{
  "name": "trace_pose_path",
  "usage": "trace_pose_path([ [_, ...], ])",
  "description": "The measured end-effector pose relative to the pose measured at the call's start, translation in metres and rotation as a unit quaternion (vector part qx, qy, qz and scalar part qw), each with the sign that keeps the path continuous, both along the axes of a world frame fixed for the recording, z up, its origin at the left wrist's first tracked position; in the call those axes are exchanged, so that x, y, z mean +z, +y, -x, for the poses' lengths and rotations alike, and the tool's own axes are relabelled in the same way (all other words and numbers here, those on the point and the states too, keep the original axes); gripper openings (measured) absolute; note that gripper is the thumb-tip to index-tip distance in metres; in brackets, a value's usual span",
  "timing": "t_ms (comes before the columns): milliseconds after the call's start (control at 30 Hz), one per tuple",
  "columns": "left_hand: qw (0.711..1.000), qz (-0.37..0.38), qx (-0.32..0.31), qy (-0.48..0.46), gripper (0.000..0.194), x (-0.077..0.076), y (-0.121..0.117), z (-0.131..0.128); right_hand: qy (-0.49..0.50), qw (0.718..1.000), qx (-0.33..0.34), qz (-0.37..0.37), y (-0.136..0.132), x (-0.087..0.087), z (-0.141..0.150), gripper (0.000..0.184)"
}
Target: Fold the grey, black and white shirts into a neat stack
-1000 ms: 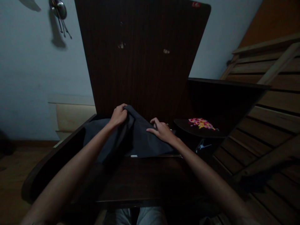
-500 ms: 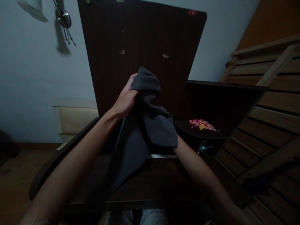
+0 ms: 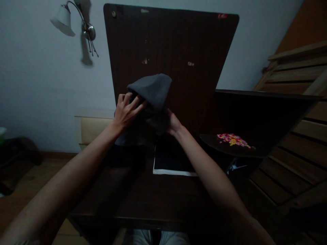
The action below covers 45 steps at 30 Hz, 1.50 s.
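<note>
A dark grey cloth (image 3: 152,91) is bunched up in the air above the dark wooden table (image 3: 158,200). My left hand (image 3: 127,111) presses against the cloth's left side with its fingers spread over the fabric. Under the cloth's right side, my right hand (image 3: 173,124) grips it, its fingers mostly hidden by the folds. Below the hands a flat black item with a white edge (image 3: 172,161) lies on the table.
A tall dark board (image 3: 184,51) stands upright behind the table. A pile of small pink and yellow pieces (image 3: 233,139) lies on a dark shelf to the right. Wooden slats (image 3: 293,81) lean at far right. A wall lamp (image 3: 66,21) hangs upper left.
The cloth went from lying on the table to being lifted and bunched between both hands. The flat black item beneath it is now uncovered. The view shifted slightly left.
</note>
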State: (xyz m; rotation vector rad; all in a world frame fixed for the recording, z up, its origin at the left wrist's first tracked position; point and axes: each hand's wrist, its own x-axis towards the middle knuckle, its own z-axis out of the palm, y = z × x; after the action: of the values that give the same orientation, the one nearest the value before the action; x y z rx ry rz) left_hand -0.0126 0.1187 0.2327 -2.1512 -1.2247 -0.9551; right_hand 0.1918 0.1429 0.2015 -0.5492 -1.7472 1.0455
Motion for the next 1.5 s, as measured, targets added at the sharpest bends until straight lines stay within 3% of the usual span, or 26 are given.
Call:
trace_pose_path([
  [100,0.995,-0.059,0.066,-0.054,0.034,-0.001,0.013,0.02,-0.009,0.998,0.055,0.022,-0.002,-0.004,-0.008,0.048],
  [200,0.993,-0.049,0.105,-0.034,0.038,-0.03,0.023,0.034,-0.15,0.984,0.084,0.044,-0.001,-0.021,-0.033,0.044],
  [267,0.994,0.043,0.088,0.041,0.036,-0.061,0.028,0.04,-0.281,0.954,0.092,0.051,0.003,-0.037,-0.055,0.043],
  [333,0.973,0.185,0.08,0.114,0.036,-0.093,0.034,0.046,-0.412,0.903,0.106,0.054,0.007,-0.056,-0.079,0.043],
  [433,0.935,0.298,0.116,0.152,0.049,-0.119,0.042,0.05,-0.542,0.834,0.08,0.068,0.011,-0.081,-0.113,0.044],
  [567,0.926,0.288,0.161,0.186,0.038,-0.11,0.046,0.031,-0.592,0.803,0.019,0.064,0.01,-0.105,-0.142,0.049],
  [667,0.949,0.228,0.132,0.173,0.039,-0.108,0.039,-0.001,-0.628,0.777,-0.013,0.047,0.004,-0.123,-0.146,0.057],
  [733,0.961,0.204,0.087,0.168,0.056,-0.123,0.032,-0.018,-0.648,0.761,-0.037,0.017,-0.001,-0.135,-0.142,0.062],
  [800,0.952,0.229,0.065,0.193,0.072,-0.147,0.028,-0.019,-0.663,0.747,-0.052,-0.017,-0.006,-0.147,-0.137,0.061],
  [867,0.943,0.236,0.068,0.223,0.075,-0.169,0.031,-0.003,-0.672,0.736,-0.061,-0.049,-0.01,-0.156,-0.134,0.045],
  [933,0.939,0.236,0.033,0.249,0.071,-0.182,0.038,0.023,-0.675,0.729,-0.078,-0.079,-0.013,-0.16,-0.134,0.021],
  [1033,0.932,0.247,0.001,0.266,0.075,-0.182,0.047,0.057,-0.671,0.725,-0.124,-0.095,-0.014,-0.16,-0.137,0.015],
  [1100,0.929,0.251,-0.001,0.271,0.075,-0.18,0.049,0.065,-0.66,0.727,-0.165,-0.094,-0.014,-0.156,-0.139,0.017],
  [1300,0.932,0.251,0.021,0.259,0.069,-0.183,0.033,0.035,-0.577,0.75,-0.307,-0.103,-0.009,-0.133,-0.143,0.023],
  [1367,0.942,0.254,0.038,0.215,0.062,-0.18,0.022,0.016,-0.497,0.787,-0.349,-0.109,-0.004,-0.122,-0.14,0.022],
  [1433,0.956,0.247,0.042,0.151,0.056,-0.174,0.008,-0.008,-0.376,0.842,-0.369,-0.119,0.001,-0.11,-0.132,0.019],
  [1500,0.959,0.266,0.024,0.098,0.062,-0.169,-0.007,-0.036,-0.242,0.891,-0.364,-0.122,0.004,-0.098,-0.119,0.019],
])
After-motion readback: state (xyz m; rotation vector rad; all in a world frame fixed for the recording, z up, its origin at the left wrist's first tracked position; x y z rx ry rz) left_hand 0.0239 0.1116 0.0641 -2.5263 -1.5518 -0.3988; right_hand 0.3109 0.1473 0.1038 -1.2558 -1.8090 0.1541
